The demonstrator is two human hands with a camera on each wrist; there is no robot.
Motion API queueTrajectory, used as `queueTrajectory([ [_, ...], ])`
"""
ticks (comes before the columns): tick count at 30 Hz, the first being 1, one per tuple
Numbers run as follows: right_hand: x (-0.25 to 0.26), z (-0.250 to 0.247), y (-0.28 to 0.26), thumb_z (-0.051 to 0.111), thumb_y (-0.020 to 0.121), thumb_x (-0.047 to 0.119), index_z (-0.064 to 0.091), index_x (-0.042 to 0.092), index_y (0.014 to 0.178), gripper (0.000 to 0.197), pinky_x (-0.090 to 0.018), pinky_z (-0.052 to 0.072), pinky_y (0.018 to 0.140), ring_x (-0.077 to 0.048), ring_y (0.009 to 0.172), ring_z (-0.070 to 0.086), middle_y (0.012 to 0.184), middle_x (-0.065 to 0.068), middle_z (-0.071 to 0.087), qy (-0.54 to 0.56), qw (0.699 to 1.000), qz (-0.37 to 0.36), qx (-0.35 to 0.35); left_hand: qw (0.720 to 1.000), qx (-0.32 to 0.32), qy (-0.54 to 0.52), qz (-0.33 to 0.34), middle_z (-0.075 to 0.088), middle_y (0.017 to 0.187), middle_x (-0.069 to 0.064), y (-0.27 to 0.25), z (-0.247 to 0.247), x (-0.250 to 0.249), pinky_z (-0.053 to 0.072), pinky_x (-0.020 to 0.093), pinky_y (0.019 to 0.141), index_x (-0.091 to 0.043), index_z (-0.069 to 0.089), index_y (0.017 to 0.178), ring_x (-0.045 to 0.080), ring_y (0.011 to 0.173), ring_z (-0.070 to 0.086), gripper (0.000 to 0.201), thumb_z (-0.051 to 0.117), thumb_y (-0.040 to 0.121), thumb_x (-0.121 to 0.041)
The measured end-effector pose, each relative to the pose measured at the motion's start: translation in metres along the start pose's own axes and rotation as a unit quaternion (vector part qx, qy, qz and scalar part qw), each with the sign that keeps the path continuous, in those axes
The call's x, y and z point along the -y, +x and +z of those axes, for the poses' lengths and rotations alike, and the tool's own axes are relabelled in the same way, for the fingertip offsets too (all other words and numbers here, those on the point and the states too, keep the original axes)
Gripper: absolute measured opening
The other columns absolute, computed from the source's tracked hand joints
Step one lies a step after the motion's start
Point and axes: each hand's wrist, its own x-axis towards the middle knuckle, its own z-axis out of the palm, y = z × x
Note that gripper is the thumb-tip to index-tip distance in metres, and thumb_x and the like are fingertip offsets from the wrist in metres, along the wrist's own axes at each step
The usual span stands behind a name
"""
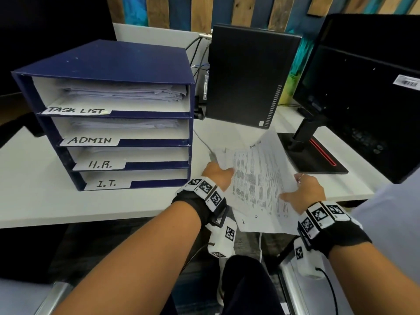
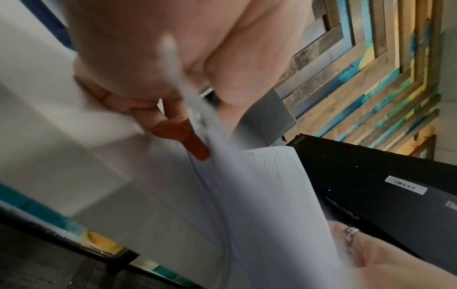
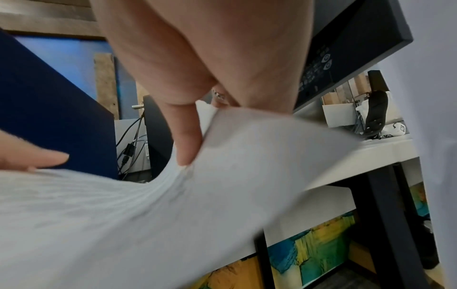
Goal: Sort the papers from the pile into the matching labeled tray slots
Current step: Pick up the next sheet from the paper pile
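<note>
Even indoor light; head view sharp, bowed edges; wrist views motion-blurred

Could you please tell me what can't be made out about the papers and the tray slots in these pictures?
- Held papers: printed text too small in the head view, blurred in both wrist views.
- I.T. slot: contents hidden by the shelf above.
- Left hand: fingertips hidden behind the sheets.

Probably an office: labeled paper tray [image 1: 192, 105], desktop computer [image 1: 247, 76], monitor [image 1: 368, 92].

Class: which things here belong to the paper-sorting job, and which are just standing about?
Job:
papers, held by left hand and right hand
labeled tray

Standing about:
computer tower
monitor
cables
</note>
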Motion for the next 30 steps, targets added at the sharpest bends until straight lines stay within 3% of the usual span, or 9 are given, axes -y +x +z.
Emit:
queueTrajectory([
  [4,-0.014,-0.003,0.002,0.088,0.071,0.010,0.037,0.034,0.134,0.084,-0.046,0.054,0.093,-0.027,0.106,0.064,0.119,-0.003,0.065,0.091,0.995,-0.045,0.018,0.999,-0.024,0.035,0.024,0.066,0.101,0.005,-0.006,-0.005,-0.006,0.055,0.034,0.084,-0.009,0.065,0.094,0.024,0.094,0.065,0.005,0.063,0.092,-0.014],
  [6,-0.018,-0.010,0.001,0.089,0.072,0.020,0.037,0.032,0.141,0.088,-0.049,0.054,0.096,-0.026,0.104,0.066,0.118,-0.002,0.066,0.129,0.991,-0.044,0.008,0.999,-0.031,0.029,0.022,0.058,0.083,0.000,-0.010,-0.007,-0.004,0.052,0.027,0.071,-0.017,0.052,0.073,0.016,0.076,0.059,0.025,0.058,0.093,-0.004],
  [10,-0.014,-0.028,-0.007,0.075,0.089,0.024,0.070,0.011,0.116,0.030,-0.027,0.054,0.069,-0.013,0.080,0.069,0.102,-0.002,0.074,0.148,0.985,-0.091,-0.011,0.998,-0.019,-0.045,0.039,0.067,0.097,0.003,-0.028,-0.012,0.005,0.055,0.038,0.088,-0.011,0.064,0.098,0.022,0.092,0.063,0.021,0.056,0.088,0.005],
  [13,-0.008,-0.037,-0.019,0.073,0.090,0.027,0.074,0.014,0.106,0.021,-0.014,0.051,0.054,-0.002,0.066,0.071,0.085,0.011,0.073,0.178,0.975,-0.133,0.005,0.986,-0.026,-0.162,0.042,0.072,0.104,0.004,-0.046,-0.018,0.009,0.055,0.045,0.091,-0.017,0.069,0.101,0.024,0.097,0.069,0.016,0.068,0.087,-0.008],
  [19,0.002,-0.037,-0.040,0.080,0.081,0.038,0.071,0.006,0.086,0.034,-0.046,0.062,0.075,-0.028,0.080,0.074,0.085,-0.010,0.076,0.207,0.963,-0.172,0.006,0.974,-0.131,-0.144,0.118,0.066,0.096,-0.008,-0.075,-0.036,0.014,0.044,0.012,0.056,-0.013,0.069,0.113,0.001,0.075,0.061,0.019,0.063,0.096,-0.017],
  [22,0.012,-0.035,-0.051,0.073,0.089,0.025,0.070,0.015,0.090,0.011,-0.033,0.060,0.074,-0.011,0.077,0.075,0.090,-0.001,0.078,0.256,0.946,-0.196,0.033,0.972,-0.128,-0.152,0.121,0.070,0.106,-0.006,-0.090,-0.051,0.017,0.053,0.019,0.065,-0.018,0.067,0.111,0.007,0.086,0.066,0.021,0.064,0.092,-0.007],
  [24,0.020,-0.032,-0.056,0.071,0.090,0.022,0.070,0.013,0.091,0.009,-0.038,0.060,0.080,-0.015,0.083,0.075,0.090,-0.001,0.078,0.278,0.936,-0.210,0.049,0.970,-0.128,-0.172,0.114,0.070,0.108,-0.005,-0.096,-0.063,0.018,0.057,0.028,0.072,-0.023,0.065,0.102,0.012,0.092,0.068,0.024,0.063,0.091,-0.002],
  [27,0.035,-0.021,-0.066,0.072,0.090,0.024,0.068,0.004,0.085,0.021,-0.042,0.059,0.081,-0.021,0.083,0.075,0.085,-0.003,0.077,0.296,0.925,-0.226,0.077,0.957,-0.163,-0.214,0.108,0.072,0.102,-0.003,-0.106,-0.084,0.022,0.058,0.036,0.079,-0.024,0.066,0.097,0.016,0.090,0.070,0.008,0.059,0.097,-0.019],
  [30,0.057,-0.005,-0.079,0.071,0.091,0.029,0.067,0.005,0.077,0.028,-0.040,0.059,0.077,-0.025,0.082,0.074,0.082,-0.005,0.076,0.300,0.918,-0.239,0.102,0.949,-0.255,-0.134,0.130,0.071,0.092,0.001,-0.108,-0.111,0.032,0.053,0.027,0.067,-0.012,0.067,0.095,0.015,0.079,0.066,0.026,0.052,0.101,-0.031],
])
